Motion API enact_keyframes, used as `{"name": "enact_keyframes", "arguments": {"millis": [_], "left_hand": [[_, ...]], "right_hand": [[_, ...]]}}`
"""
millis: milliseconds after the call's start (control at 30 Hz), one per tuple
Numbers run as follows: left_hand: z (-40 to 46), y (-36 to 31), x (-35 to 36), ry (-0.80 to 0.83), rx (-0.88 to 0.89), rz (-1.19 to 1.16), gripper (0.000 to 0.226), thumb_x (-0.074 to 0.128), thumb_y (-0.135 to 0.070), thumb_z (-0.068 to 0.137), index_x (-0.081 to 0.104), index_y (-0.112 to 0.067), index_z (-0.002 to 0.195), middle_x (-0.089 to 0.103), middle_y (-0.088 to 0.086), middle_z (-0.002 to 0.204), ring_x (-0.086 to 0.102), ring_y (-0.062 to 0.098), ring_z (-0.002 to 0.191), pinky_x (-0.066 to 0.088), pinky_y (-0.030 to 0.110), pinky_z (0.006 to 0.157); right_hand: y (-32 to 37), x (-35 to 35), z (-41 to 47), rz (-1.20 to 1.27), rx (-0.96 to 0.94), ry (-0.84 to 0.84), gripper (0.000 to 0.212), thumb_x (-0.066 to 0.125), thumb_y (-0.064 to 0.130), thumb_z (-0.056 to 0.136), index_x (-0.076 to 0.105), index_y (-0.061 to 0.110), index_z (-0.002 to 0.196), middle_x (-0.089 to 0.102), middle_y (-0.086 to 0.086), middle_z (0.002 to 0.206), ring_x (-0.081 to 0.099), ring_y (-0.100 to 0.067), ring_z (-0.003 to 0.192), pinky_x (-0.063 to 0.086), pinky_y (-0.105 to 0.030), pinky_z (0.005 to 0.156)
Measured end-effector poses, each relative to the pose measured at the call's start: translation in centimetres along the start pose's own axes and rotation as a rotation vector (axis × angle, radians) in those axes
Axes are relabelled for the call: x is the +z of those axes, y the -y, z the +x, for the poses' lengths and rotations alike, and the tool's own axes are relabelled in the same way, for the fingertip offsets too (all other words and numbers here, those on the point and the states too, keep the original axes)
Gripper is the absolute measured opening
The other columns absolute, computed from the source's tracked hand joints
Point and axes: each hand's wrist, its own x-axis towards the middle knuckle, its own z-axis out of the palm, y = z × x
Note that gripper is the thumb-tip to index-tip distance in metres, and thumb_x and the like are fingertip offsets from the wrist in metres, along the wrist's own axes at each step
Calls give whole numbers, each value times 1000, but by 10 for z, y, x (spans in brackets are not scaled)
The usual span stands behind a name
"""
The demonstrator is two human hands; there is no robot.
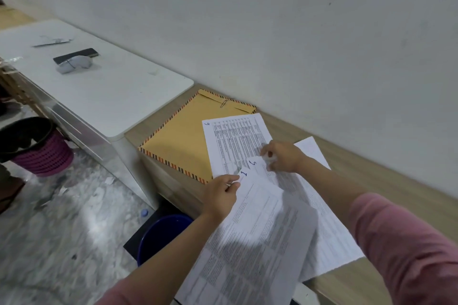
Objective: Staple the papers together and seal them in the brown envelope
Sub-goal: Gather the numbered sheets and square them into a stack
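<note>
Papers (260, 225) lie fanned across the wooden worktop (386, 181), printed sheets bearing handwritten numbers at their corners. Left hand (219, 193) has its grip pinched shut on the corner of the sheet marked 1. Right hand (282, 156) presses fingertips down on the overlapping sheets near the one marked 5; whether its grip closes on a sheet cannot be told. Brown envelope (178, 141), edged with striped border, lies flat on the worktop just beyond the hands, partly under the sheet marked 6. A paper clip (224, 103) rests at its flap.
</note>
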Motion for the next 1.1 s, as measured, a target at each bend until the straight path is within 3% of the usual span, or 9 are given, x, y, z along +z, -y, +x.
{"name": "enact_keyframes", "arguments": {"millis": [133,267,400,467,533,567,767,933,1100], "left_hand": [[4,-3,3,19,11,-8,23,60,-19,91,68,-15,112,67,3,100,55,7,69,50,25,73],[6,-7,6,31,14,-51,21,61,-18,90,68,-17,110,68,3,99,59,12,75,54,32,76],[3,-15,11,32,13,-120,18,65,-18,87,71,-18,105,67,-2,86,63,14,75,57,39,75],[3,-24,13,22,26,-157,18,66,-17,87,71,-16,104,66,-2,82,62,12,72,57,27,70],[3,-40,15,44,39,-202,17,64,-13,88,70,-12,104,65,1,84,59,8,68,47,7,59],[4,-48,16,49,49,-227,18,63,-11,89,69,-11,105,65,3,87,58,6,68,43,4,56],[15,-105,26,-3,175,-344,18,66,-10,86,71,-12,103,68,-1,94,60,6,79,46,10,69],[14,-151,35,-23,306,-417,17,65,-10,86,71,-14,102,65,-12,79,58,-2,66,44,5,63],[9,-174,45,-43,395,-452,19,65,-11,86,72,-14,104,69,-3,89,61,-2,75,47,6,69]], "right_hand": [[-5,4,-11,124,19,-37,17,64,4,71,59,18,80,59,1,88,52,-15,76,41,-28,65],[-13,8,-22,152,73,-53,22,59,-1,72,58,20,65,63,1,75,55,-16,72,38,-25,63],[-17,-6,-35,131,68,-171,21,55,-2,75,69,13,77,67,-1,88,56,-16,81,46,-29,71],[-18,-21,-44,186,74,-267,22,55,-5,77,70,11,81,65,-3,92,57,-17,82,47,-31,75],[-19,-40,-55,229,76,-369,23,55,-9,77,70,8,81,63,-7,91,55,-16,78,43,-25,73],[-20,-49,-59,244,73,-419,25,54,-11,76,71,7,80,63,-10,90,54,-16,77,41,-23,71],[-16,-94,-107,461,181,-661,20,54,-3,85,70,9,86,65,-2,93,59,-16,77,44,-18,71],[-16,-112,-146,690,207,-795,14,61,6,85,71,16,86,69,8,88,57,0,64,43,-9,61],[-16,-106,-176,873,191,-900,15,69,8,81,72,16,93,70,9,90,58,-1,64,46,-13,61]]}}
